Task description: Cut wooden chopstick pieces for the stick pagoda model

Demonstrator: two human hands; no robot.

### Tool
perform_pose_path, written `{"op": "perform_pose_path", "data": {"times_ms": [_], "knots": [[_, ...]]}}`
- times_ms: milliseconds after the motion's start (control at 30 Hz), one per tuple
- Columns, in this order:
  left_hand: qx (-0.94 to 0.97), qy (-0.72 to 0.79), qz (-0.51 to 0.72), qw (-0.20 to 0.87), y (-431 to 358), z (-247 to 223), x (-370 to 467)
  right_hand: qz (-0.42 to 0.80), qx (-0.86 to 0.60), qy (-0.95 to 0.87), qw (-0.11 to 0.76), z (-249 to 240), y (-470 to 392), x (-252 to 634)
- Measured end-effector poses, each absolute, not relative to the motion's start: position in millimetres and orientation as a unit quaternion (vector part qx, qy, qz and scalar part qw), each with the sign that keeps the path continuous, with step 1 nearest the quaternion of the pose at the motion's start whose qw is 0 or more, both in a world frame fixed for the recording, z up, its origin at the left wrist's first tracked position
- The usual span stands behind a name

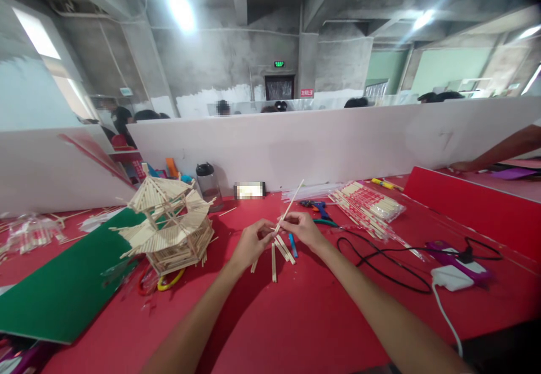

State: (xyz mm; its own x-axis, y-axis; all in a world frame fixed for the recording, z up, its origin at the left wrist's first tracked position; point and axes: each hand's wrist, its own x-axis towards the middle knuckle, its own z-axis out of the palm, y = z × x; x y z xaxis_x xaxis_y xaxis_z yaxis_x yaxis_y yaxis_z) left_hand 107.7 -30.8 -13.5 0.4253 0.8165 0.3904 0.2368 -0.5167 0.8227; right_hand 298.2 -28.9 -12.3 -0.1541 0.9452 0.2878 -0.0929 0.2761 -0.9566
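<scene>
Both hands meet over the middle of the red table, closed around one pale wooden chopstick (293, 200) that slants up to the right. My left hand (256, 241) pinches near its lower end; my right hand (303, 228) grips it just beside. Below the fingers lie several short chopstick pieces (274, 262) and a slim blue item (293, 245), its kind unclear. To the left stands a pagoda-like model (171, 225) built of chopsticks, with two tiers of roof. Behind my right hand is a blue glue gun (320, 209).
A green board (63, 284) and a lidded bottle (207, 185) are at left. Wrapped chopsticks (366, 205), a black cable (380, 278), a purple power strip (459, 261) and a red divider (473, 210) are at right. Another person's arm (502, 148) reaches in beyond it.
</scene>
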Motion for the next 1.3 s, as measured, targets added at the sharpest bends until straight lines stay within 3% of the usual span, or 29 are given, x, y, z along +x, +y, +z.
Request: {"op": "perform_pose_path", "data": {"times_ms": [1033, 1300], "knots": [[0.727, 0.369, 0.369, 0.446, -26, -14, 107, 0.437, -0.36, -0.636, 0.525, -25, -25, 294], [0.774, 0.332, 0.363, 0.4, -26, -18, 106, 0.456, -0.371, -0.602, 0.54, -20, -26, 294]]}}
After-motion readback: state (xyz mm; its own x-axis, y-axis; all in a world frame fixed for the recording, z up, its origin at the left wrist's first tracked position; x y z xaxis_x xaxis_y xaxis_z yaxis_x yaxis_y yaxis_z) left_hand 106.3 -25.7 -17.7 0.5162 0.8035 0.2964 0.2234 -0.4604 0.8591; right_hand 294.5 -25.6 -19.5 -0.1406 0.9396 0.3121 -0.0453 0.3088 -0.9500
